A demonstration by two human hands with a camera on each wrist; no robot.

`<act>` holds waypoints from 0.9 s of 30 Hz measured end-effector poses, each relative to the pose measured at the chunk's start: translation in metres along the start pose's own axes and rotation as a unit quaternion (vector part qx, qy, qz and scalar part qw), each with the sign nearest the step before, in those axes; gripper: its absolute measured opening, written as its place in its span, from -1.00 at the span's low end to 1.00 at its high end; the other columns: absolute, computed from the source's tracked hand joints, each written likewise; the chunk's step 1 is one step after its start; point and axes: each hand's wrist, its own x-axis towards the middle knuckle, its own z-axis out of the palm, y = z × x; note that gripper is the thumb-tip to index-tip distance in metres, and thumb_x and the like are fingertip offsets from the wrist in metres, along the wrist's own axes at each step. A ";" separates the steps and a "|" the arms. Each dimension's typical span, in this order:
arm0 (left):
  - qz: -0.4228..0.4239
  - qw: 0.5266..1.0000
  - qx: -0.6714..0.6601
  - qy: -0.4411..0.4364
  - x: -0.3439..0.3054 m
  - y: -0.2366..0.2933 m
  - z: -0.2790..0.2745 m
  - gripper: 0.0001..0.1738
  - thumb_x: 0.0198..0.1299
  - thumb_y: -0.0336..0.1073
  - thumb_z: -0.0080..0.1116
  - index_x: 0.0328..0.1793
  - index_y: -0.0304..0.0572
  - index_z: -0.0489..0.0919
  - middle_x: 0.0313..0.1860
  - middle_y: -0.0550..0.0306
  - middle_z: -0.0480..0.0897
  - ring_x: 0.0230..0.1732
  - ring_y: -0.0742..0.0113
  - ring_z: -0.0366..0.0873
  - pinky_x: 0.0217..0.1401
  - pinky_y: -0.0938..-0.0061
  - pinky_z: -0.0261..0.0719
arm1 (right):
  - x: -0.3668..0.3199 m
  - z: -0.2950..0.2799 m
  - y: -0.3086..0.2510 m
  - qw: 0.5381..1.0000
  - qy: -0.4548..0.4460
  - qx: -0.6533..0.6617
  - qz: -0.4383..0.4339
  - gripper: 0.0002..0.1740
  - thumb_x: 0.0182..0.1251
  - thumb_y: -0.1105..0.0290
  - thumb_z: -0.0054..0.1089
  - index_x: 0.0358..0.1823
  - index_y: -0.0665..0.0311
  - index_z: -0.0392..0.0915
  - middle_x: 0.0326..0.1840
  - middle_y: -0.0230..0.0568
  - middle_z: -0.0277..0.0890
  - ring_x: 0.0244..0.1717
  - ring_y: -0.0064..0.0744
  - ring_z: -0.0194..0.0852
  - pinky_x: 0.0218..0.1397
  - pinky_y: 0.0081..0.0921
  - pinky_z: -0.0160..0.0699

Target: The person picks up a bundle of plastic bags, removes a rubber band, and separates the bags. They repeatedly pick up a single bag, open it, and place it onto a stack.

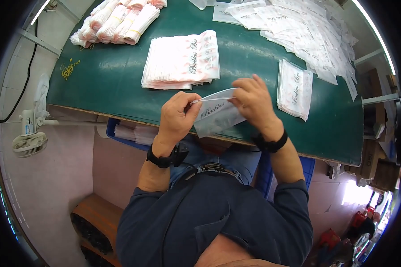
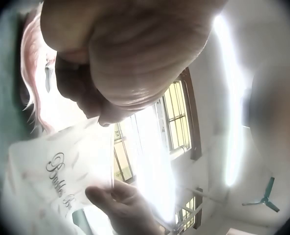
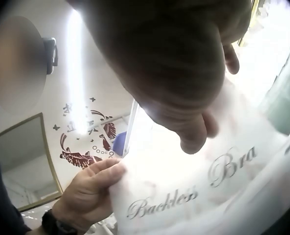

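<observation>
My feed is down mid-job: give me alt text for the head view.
A person's left hand and right hand pinch the upper edge of a printed bag at the near edge of a green table. On it lie a large stack of printed bags, a smaller stack, banded bundles and a loose pile.

The left hand [image 2: 135, 54] looms at twelve o'clock, pinching a script-printed white bag [image 2: 34, 171] at eight o'clock. The right hand [image 2: 127, 208], at six o'clock, grips the bag's edge. A ceiling fan [image 2: 266, 199] hangs at four o'clock.
</observation>
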 end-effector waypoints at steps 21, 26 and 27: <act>-0.085 0.925 0.054 -0.367 0.029 0.015 0.009 -0.76 0.36 -0.35 0.35 0.09 -0.28 0.68 -0.10 -0.13 0.81 -0.04 -0.16 0.76 0.06 0.23 0.69 | 0.004 -0.013 -0.031 0.979 -0.045 0.172 0.102 -0.81 0.29 0.48 0.45 -0.13 0.23 0.61 -0.25 -0.12 0.64 -0.23 0.10 0.69 -0.20 -0.06 0.63; -0.150 0.818 -0.191 -0.521 0.015 -0.010 0.012 -0.72 0.37 -0.47 0.30 0.18 -0.29 0.65 0.02 -0.02 0.82 0.09 0.13 0.80 0.22 0.31 0.71 | 0.017 -0.020 -0.016 0.985 -0.090 0.141 -0.030 -0.81 0.27 0.49 0.42 -0.12 0.22 0.62 -0.30 -0.13 0.63 -0.30 0.10 0.69 -0.28 -0.10 0.63; -0.152 0.801 -0.188 -0.548 0.009 -0.009 0.013 -0.70 0.37 -0.47 0.30 0.21 -0.31 0.65 0.05 0.00 0.81 0.11 0.17 0.79 0.25 0.31 0.71 | 0.017 -0.023 -0.017 0.985 -0.094 0.144 -0.023 -0.81 0.27 0.49 0.42 -0.12 0.22 0.62 -0.30 -0.13 0.63 -0.30 0.10 0.69 -0.28 -0.10 0.63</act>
